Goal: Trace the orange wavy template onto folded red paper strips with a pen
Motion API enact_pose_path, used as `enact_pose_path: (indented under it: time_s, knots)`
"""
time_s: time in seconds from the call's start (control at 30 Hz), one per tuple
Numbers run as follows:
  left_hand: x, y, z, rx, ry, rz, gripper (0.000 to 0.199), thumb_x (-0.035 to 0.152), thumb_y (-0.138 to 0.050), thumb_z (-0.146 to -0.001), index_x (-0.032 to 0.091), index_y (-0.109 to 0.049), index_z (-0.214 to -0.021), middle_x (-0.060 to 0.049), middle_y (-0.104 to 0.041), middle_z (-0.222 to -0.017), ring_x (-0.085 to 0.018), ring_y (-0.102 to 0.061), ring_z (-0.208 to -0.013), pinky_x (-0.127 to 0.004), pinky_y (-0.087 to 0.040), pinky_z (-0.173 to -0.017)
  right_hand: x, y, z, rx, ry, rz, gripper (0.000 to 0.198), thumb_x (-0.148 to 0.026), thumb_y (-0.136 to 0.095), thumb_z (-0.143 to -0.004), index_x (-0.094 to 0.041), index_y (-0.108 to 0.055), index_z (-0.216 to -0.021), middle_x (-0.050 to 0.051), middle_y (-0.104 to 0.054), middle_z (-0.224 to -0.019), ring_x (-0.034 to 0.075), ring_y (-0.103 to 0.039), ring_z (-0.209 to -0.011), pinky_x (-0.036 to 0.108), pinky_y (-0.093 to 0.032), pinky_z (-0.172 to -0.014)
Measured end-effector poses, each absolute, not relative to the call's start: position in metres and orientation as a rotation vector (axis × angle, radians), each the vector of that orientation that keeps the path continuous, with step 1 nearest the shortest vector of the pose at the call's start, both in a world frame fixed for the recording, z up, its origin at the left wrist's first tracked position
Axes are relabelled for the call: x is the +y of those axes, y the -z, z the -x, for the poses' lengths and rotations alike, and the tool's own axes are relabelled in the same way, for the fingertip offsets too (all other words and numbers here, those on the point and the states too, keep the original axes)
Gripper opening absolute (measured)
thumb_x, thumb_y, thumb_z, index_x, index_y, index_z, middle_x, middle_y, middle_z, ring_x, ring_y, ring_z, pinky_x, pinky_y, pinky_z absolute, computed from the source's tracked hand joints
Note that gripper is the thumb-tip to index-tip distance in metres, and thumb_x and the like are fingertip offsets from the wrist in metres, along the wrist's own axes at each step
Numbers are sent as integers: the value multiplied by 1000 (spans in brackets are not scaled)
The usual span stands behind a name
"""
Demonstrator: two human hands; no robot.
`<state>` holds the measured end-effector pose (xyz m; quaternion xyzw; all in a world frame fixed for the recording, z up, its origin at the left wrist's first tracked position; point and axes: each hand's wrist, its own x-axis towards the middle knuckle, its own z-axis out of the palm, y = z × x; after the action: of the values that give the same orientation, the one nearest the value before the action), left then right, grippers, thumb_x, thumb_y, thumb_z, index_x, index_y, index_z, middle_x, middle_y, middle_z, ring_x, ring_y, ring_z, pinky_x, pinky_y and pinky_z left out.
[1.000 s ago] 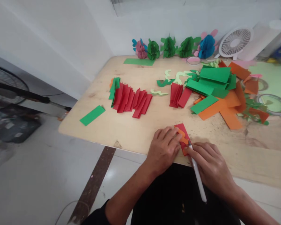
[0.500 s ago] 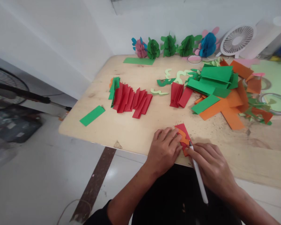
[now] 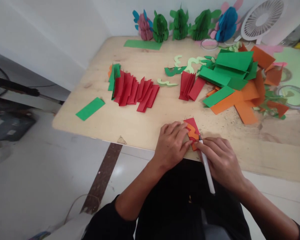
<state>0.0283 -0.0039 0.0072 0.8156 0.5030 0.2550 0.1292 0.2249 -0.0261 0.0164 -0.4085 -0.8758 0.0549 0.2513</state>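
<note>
A wavy orange paper cut-out (image 3: 192, 130) lies on top of a folded red paper piece (image 3: 195, 124) near the table's front edge. My left hand (image 3: 170, 143) presses both down from the left, its fingertips and thumb on the cut-out. My right hand (image 3: 221, 158) is closed around a white pen (image 3: 207, 168). The pen's dark tip touches, or is very close to, the right edge of the orange cut-out. The lower part of the red piece is partly hidden by my fingers.
Folded red strips (image 3: 136, 91) stand at left beside a green strip (image 3: 90, 108). More red strips (image 3: 187, 86) and a pile of green paper (image 3: 232, 70) and orange paper (image 3: 247, 111) lie right. Paper honeycomb figures (image 3: 180, 26) and a small fan (image 3: 262, 20) line the wall.
The view has tilted downward, so the table's contents sit higher in the picture. Both hands stay at the red paper; the pen tip remains at the orange cut-out's right edge.
</note>
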Motion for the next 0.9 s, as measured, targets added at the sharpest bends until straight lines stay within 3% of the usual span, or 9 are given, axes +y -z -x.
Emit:
enact_pose_path:
  time_s: [0.9]
  knots:
    - [-5,-3,-27,1428,-778,-2415,30,40,-54,-91,15,-60,-108,-12,-61,-130,-29,-50,-123,-47,-36,-104,-30,-19,-228,-2388,-157,1059,25,-11,-52,-90,-18,-63,-111,7,-72,-96,22,-62,-93,37,-41,-82]
